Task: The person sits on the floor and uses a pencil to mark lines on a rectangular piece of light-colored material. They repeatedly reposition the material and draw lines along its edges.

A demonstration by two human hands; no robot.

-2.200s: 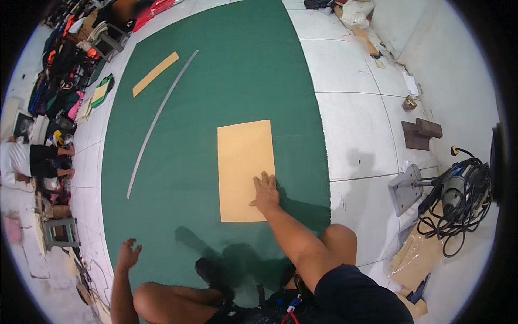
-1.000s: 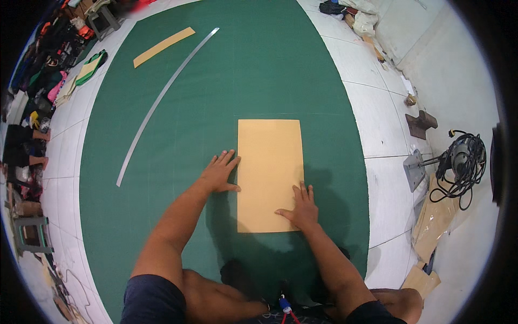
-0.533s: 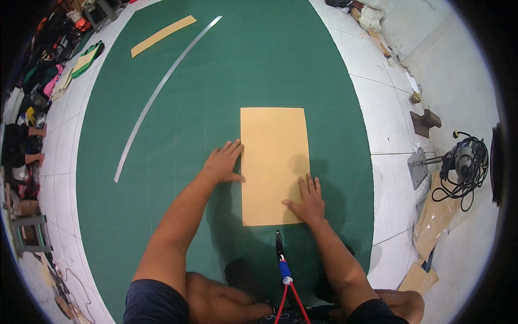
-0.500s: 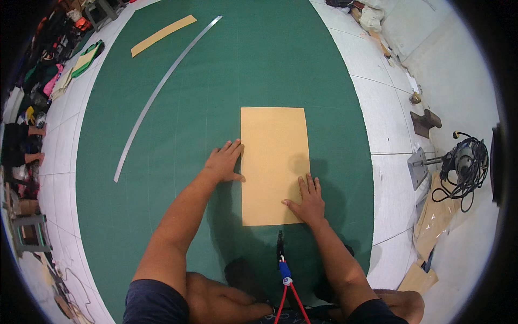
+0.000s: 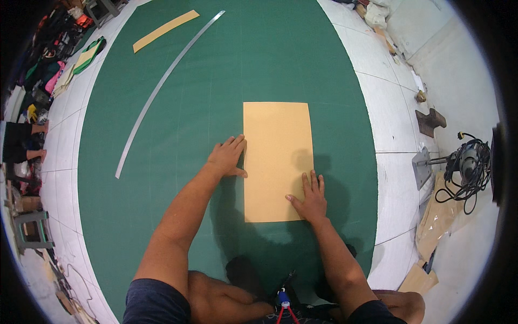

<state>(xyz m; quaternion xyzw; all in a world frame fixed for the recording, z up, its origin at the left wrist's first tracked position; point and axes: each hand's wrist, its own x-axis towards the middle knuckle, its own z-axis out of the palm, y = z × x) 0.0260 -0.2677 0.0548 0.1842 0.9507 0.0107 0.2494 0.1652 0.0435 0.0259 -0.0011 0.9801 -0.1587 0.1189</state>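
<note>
A rectangular tan sheet [image 5: 275, 140], like card or stiff paper, lies flat on the large green cloth [image 5: 162, 216]. My left hand [image 5: 227, 156] rests at the sheet's left edge, fingers spread and thumb touching the border. On the lower right part of the sheet, my right hand [image 5: 310, 198] lies with thumb and fingers apart, pressing near the edge. Neither hand grips anything. Shadows of my head and arms fall across the sheet and cloth.
Up and to the left on the cloth lie a long metal ruler [image 5: 162, 81] and a narrow tan strip [image 5: 166, 31]. Beyond the cloth's right edge stand a corded power tool [image 5: 468, 162] and a rusty metal block [image 5: 430, 122]. A red cord with a blue clip [image 5: 283, 298] dangles before me.
Both hands stay in place on the sheet. The dangling cord has swung toward my body, away from the sheet. The whole view has shifted slightly.
</note>
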